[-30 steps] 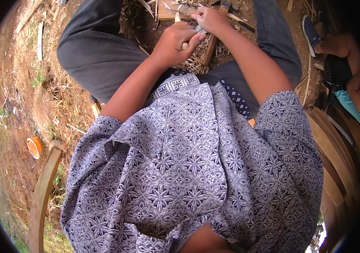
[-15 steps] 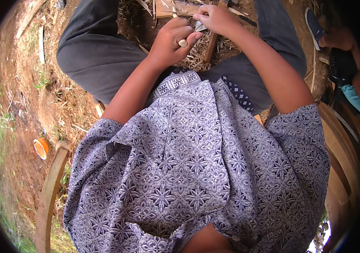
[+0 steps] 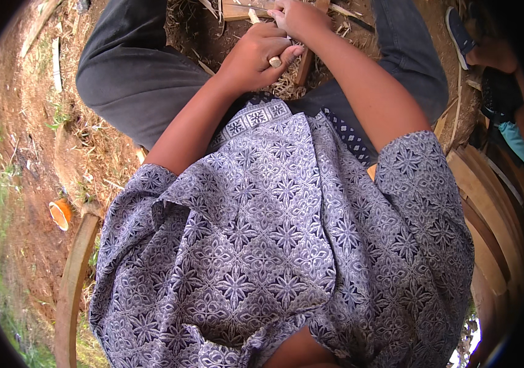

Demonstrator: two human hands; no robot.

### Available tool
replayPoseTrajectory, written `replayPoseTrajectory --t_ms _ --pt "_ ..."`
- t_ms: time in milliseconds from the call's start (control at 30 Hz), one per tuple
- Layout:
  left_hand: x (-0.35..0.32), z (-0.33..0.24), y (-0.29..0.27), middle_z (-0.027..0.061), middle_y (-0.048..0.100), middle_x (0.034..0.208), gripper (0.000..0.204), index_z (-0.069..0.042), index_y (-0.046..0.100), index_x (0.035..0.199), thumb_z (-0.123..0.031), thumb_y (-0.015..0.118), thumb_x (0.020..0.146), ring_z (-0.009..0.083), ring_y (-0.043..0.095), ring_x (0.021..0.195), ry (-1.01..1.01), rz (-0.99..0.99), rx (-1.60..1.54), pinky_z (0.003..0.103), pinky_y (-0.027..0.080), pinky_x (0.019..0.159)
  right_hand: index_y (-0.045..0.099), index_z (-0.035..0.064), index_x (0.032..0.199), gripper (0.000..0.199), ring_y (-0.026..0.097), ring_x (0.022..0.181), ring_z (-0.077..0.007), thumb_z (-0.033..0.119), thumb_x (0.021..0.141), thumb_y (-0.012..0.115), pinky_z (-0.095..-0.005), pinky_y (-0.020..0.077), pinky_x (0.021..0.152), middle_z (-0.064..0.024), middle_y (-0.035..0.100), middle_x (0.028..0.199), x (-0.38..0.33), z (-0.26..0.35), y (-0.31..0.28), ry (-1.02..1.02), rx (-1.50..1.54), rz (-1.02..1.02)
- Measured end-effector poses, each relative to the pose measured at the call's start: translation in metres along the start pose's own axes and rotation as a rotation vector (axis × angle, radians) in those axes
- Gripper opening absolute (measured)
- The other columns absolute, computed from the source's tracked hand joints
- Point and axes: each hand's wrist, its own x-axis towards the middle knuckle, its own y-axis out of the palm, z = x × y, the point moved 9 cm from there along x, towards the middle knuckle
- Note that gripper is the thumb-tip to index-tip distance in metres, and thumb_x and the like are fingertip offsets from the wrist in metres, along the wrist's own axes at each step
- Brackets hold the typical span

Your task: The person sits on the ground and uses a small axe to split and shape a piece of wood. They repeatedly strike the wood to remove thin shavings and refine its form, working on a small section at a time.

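My left hand [image 3: 254,58] is wrapped round a pale wooden stick [image 3: 275,62]. One cut end pokes out by the thumb, while the whittled other end shows beyond the knuckles. Close against it on the far side, my right hand [image 3: 303,23] is closed on a knife. Only a thin line of its blade [image 3: 258,7] shows, lying across the stick's far end; the handle is hidden in the fist. Past both hands a flat wooden board [image 3: 235,12] lies on the ground between my legs.
Wood shavings and straw litter the soil; a wooden piece [image 3: 305,66] stands near my right hand. An orange cup-like object [image 3: 61,214] lies at left by a curved wooden bar [image 3: 78,288]. More curved wood [image 3: 489,214] is at right, below another person's shoe [image 3: 460,38] and leg.
My right hand has moved away and slightly left, carrying the blade from beside my left thumb to the stick's far end. My left hand has shifted slightly right with the stick.
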Motion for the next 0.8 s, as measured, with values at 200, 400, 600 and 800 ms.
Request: replayPoseTrajectory --t_ms 200,400,600,800 --pt "-0.001 0.001 0.001 0.0118 0.05 0.07 0.031 0.0 0.059 0.075 -0.018 0.067 0.098 0.0317 0.053 0.07 -0.033 0.059 0.063 0.041 0.045 0.069 0.075 0.0218 0.116 0.041 0.071 0.106 -0.0376 0.053 0.095 0.058 -0.0512 0.0539 0.091 -0.0144 0.074 0.115 0.007 -0.002 0.006 0.019 0.131 0.006" --pt "-0.004 0.004 0.001 0.0123 0.052 0.07 0.032 0.001 0.059 0.074 -0.018 0.068 0.097 0.0322 0.054 0.071 -0.029 0.054 0.061 0.043 0.045 0.069 0.076 0.017 0.103 0.033 0.072 0.087 -0.0381 0.046 0.092 0.066 -0.05 0.0565 0.078 -0.0158 0.076 0.095 -0.024 0.007 -0.051 -0.107 0.023 0.016" --pt "-0.003 0.005 0.013 0.0133 0.054 0.069 0.031 0.001 0.06 0.074 -0.018 0.069 0.097 0.0332 0.056 0.07 0.01 0.109 0.031 0.044 0.046 0.069 0.077 0.0207 0.101 0.029 0.073 0.09 -0.0363 0.046 0.093 0.066 -0.0517 0.0555 0.079 -0.0154 0.076 0.095 -0.031 0.005 -0.054 -0.004 -0.058 0.076" --pt "0.002 0.001 0.013 0.0133 0.052 0.067 0.032 0.001 0.059 0.073 -0.018 0.07 0.096 0.0333 0.055 0.069 0.036 0.085 0.033 0.045 0.046 0.069 0.076 0.0228 0.109 0.032 0.072 0.096 -0.0359 0.049 0.094 0.063 -0.0537 0.054 0.085 -0.0134 0.076 0.104 -0.005 0.011 -0.013 -0.236 -0.329 -0.294"
